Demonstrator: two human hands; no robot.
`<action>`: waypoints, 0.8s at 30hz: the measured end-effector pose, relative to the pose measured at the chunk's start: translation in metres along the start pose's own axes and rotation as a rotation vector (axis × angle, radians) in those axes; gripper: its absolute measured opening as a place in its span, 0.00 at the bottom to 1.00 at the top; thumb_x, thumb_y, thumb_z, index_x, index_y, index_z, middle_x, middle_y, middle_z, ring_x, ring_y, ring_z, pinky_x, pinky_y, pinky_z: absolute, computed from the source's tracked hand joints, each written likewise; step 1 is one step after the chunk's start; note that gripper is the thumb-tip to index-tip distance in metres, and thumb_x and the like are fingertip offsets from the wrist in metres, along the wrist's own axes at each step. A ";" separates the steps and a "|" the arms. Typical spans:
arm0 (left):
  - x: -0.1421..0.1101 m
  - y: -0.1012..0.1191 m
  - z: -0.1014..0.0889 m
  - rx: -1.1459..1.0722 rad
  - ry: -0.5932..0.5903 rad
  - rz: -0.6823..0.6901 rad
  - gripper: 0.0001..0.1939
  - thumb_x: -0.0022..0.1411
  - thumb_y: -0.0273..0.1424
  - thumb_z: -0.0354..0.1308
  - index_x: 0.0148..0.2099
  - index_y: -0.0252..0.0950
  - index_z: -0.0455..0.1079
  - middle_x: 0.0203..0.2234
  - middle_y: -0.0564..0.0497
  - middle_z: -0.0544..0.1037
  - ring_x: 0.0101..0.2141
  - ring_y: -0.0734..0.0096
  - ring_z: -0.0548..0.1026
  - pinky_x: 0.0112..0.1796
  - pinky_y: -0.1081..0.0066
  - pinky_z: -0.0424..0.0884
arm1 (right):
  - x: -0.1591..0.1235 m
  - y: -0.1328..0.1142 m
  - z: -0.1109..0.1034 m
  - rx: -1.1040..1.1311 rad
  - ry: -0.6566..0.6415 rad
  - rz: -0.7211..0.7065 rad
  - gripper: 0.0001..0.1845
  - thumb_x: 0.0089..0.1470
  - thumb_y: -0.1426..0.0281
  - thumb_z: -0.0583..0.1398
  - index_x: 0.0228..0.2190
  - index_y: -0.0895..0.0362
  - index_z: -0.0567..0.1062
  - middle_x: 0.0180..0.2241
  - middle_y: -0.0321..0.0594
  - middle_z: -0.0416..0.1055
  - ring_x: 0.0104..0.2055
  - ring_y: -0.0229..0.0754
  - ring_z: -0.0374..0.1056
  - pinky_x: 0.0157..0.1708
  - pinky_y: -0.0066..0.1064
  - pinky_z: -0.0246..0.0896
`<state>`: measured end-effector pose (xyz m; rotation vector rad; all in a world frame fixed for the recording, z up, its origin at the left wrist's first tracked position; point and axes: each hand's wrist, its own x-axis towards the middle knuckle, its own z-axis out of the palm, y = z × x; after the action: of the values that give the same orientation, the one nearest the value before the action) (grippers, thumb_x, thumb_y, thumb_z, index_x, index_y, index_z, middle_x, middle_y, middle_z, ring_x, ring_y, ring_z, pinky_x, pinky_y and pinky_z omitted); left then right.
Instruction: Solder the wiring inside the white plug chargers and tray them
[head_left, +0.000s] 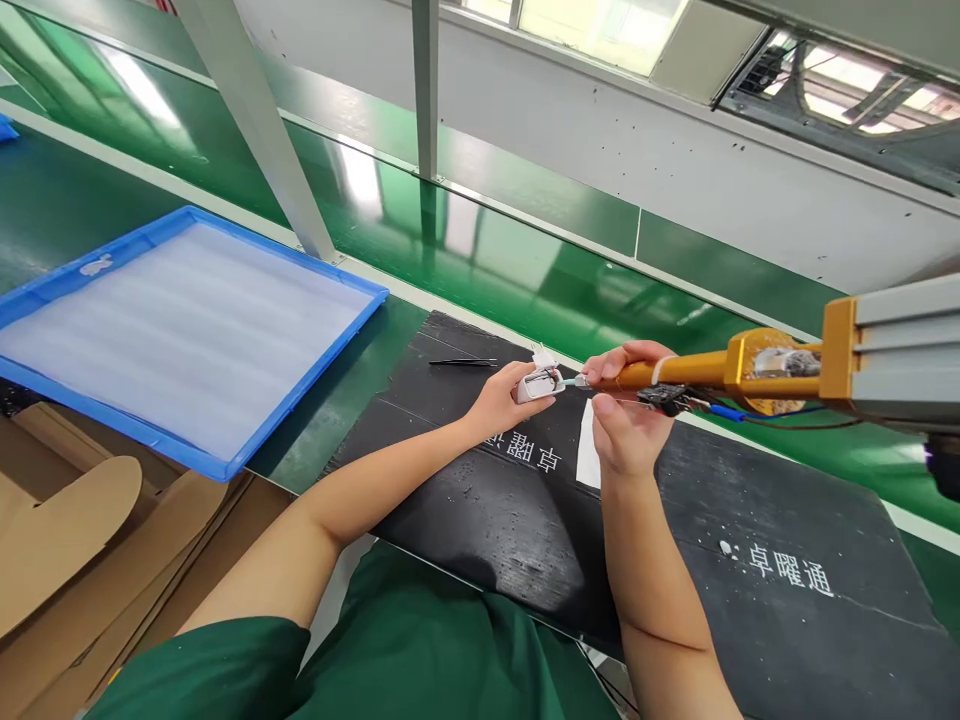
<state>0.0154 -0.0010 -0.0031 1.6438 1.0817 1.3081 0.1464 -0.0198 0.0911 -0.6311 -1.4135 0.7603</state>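
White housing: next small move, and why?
Probably brace the white housing with the left hand and fine-align the orange-gold tool with the right hand. Its thin tip is right at the housing's open side, and the inside looks crowded with small parts. Whether the tip touches them is too small to tell.

Orange tool (694,370) cut off right; white housing (530,388) interior unclear.

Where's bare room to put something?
Either side of the right forearm on the black mat, and on green tabletop between mat and blue plastic tray. Crowded around left hand: white plastic housing, gold metal tool, black tweezers.
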 end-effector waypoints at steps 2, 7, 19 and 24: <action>0.000 0.003 -0.001 0.004 -0.003 0.035 0.18 0.54 0.34 0.66 0.48 0.36 0.72 0.40 0.48 0.75 0.40 0.66 0.74 0.42 0.69 0.70 | 0.000 -0.001 0.000 -0.017 0.019 0.006 0.23 0.43 0.59 0.68 0.42 0.46 0.69 0.31 0.32 0.58 0.31 0.38 0.61 0.38 0.36 0.65; -0.001 0.007 -0.002 0.031 -0.018 0.020 0.18 0.55 0.33 0.66 0.48 0.36 0.73 0.39 0.48 0.75 0.40 0.66 0.74 0.43 0.69 0.69 | 0.002 -0.001 0.002 0.004 0.029 -0.008 0.20 0.45 0.60 0.67 0.40 0.47 0.70 0.29 0.31 0.58 0.29 0.37 0.62 0.34 0.34 0.65; -0.001 0.009 -0.003 -0.019 -0.036 -0.032 0.19 0.54 0.33 0.66 0.49 0.38 0.73 0.41 0.48 0.76 0.41 0.65 0.74 0.44 0.68 0.70 | -0.001 -0.002 -0.001 -0.020 0.009 -0.011 0.21 0.44 0.60 0.67 0.42 0.46 0.71 0.30 0.32 0.60 0.30 0.38 0.62 0.35 0.36 0.66; -0.001 0.002 0.003 -0.121 -0.053 -0.182 0.21 0.51 0.31 0.67 0.48 0.36 0.72 0.40 0.48 0.78 0.39 0.64 0.76 0.40 0.68 0.72 | -0.004 -0.007 0.004 0.034 -0.031 0.006 0.21 0.44 0.60 0.67 0.41 0.46 0.71 0.31 0.33 0.59 0.32 0.40 0.62 0.38 0.39 0.67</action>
<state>0.0182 -0.0032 -0.0022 1.4475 1.0718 1.1817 0.1435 -0.0276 0.0943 -0.6002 -1.4244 0.8001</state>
